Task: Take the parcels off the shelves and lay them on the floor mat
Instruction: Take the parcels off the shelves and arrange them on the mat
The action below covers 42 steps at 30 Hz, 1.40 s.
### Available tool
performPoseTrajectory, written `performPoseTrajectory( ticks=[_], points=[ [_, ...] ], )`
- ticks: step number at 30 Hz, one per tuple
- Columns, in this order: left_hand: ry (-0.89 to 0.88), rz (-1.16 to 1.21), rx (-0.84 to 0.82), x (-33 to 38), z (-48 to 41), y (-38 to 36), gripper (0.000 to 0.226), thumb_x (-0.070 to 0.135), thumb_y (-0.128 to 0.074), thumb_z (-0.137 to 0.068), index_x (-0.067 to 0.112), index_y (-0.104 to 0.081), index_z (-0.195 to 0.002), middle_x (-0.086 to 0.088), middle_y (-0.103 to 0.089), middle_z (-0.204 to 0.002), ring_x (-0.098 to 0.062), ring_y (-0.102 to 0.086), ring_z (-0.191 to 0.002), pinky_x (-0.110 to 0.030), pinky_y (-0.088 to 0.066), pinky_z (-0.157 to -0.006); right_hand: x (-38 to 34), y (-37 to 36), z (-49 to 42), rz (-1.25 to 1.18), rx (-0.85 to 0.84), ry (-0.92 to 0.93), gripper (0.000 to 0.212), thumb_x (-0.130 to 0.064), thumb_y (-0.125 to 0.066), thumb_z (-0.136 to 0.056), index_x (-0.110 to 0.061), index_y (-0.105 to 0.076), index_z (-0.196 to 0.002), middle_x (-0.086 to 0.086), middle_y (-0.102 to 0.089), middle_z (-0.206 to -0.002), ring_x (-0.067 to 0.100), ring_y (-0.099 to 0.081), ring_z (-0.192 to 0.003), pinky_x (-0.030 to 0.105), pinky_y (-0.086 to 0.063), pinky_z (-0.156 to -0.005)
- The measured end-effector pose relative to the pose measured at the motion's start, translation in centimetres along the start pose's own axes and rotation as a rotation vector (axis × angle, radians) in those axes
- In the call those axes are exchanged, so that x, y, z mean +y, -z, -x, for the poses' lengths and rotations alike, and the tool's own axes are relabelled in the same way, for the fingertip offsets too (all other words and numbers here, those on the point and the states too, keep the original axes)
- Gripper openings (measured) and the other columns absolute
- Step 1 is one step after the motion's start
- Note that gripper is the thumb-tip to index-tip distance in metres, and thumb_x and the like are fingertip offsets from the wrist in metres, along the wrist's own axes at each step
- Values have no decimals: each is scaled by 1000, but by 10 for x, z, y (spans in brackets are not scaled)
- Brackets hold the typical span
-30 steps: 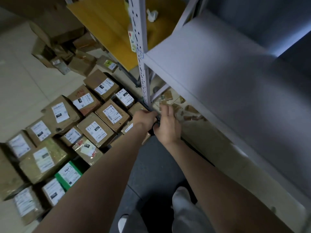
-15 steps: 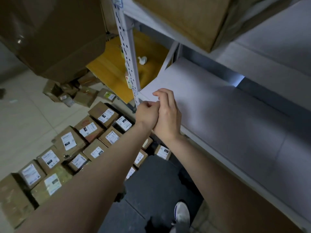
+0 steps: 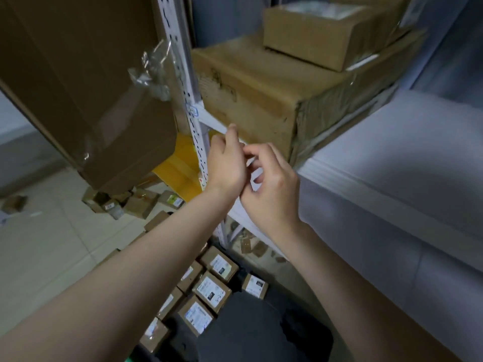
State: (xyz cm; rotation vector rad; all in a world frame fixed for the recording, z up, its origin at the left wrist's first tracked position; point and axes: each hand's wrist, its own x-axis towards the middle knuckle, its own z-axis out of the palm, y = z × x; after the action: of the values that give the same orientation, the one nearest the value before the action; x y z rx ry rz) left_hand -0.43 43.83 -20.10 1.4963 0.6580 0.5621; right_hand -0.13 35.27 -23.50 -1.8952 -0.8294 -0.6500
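A large taped cardboard box (image 3: 261, 100) sits on the upper white shelf, with a smaller box (image 3: 313, 35) stacked on top of it. My left hand (image 3: 227, 163) is raised in front of the large box's lower left corner, one fingertip at the shelf edge. My right hand (image 3: 274, 189) is just beside it, fingers loosely curled, holding nothing. Far below, several labelled parcels (image 3: 211, 288) lie in rows by the dark floor mat (image 3: 248, 333).
A perforated white upright (image 3: 194, 118) stands just left of my hands. A very big brown box (image 3: 78, 87) with loose tape hangs over the left. A bare white shelf (image 3: 392, 158) runs right. Yellow board (image 3: 177, 165) and more boxes (image 3: 141, 205) lie on the tiled floor.
Both hands have risen from floor level to the upper shelf and drawn slightly apart. My view has lifted, bringing the large box and the one stacked on it into sight.
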Motion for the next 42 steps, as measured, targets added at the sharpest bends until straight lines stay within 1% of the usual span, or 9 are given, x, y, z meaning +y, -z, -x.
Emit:
performPoseTrajectory(
  ticks=[5,12,16,20,25,29,31,37,42],
  points=[
    [-338,-227,92,64,12,-7,30,42,-39,-100,16,-45,-114,0,-42,-120,-19,-45,-116,-34,-36,-100,-22,40,-42,-38,161,91,33,13,-63,-62,-3,-68,-90,0,-62,-81,-1,-40,-68,8,-32,-58],
    [-584,-319,-49,125,15,-36,40,39,-45,-96,13,-48,-127,0,-55,-128,-19,-49,-123,-39,-40,-104,-20,81,-111,-37,332,112,18,12,-60,-70,-4,-66,-77,4,-63,-80,2,-41,-67,10,-31,-62],
    [-481,-343,-139,125,3,-54,38,38,-50,-98,9,-51,-122,-6,-62,-117,-22,-57,-110,-39,-46,-95,-2,100,-136,-6,325,117,10,5,-63,-75,-4,-65,-79,5,-63,-89,9,-54,-69,18,-42,-57],
    [-273,-756,-266,124,-15,-59,44,57,-43,-94,17,-60,-100,-1,-66,-92,-26,-61,-92,-34,-44,-74,17,119,-149,37,270,84,14,1,-64,-71,-5,-64,-83,6,-62,-97,16,-61,-82,29,-52,-61],
    [2,-625,-365,140,-39,-60,71,74,-36,-89,13,-66,-111,-10,-66,-118,-29,-62,-108,-39,-46,-102,37,123,-167,203,38,-127,50,-21,-79,-68,-10,-62,-114,9,-53,-125,29,-53,-117,38,-45,-98],
    [3,-781,-380,129,-36,-68,74,75,-25,-91,19,-59,-124,-10,-58,-135,-27,-53,-117,-31,-36,-93,56,124,-182,311,-106,-232,87,-40,-83,-67,-13,-45,-140,10,-39,-145,32,-39,-130,41,-37,-108],
    [-8,-852,-363,124,-33,-74,79,75,-19,-91,17,-53,-133,-14,-51,-142,-34,-45,-128,-38,-35,-102,65,125,-188,323,-144,-274,94,-44,-84,-66,-16,-40,-145,10,-33,-149,33,-36,-134,40,-35,-110],
    [61,-813,-325,125,-36,-82,81,72,-17,-94,14,-41,-147,-18,-39,-152,-36,-32,-141,-45,-23,-117,78,125,-204,356,-204,-303,99,-52,-85,-62,-20,-39,-145,8,-32,-148,31,-32,-136,38,-33,-109],
    [131,-636,-342,116,-49,-77,87,80,-19,-88,20,-43,-147,-11,-40,-154,-32,-30,-144,-47,-21,-119,83,120,-205,395,-245,-262,78,-52,-85,-62,-22,-52,-126,6,-35,-137,31,-38,-127,35,-40,-103]
  ],
)
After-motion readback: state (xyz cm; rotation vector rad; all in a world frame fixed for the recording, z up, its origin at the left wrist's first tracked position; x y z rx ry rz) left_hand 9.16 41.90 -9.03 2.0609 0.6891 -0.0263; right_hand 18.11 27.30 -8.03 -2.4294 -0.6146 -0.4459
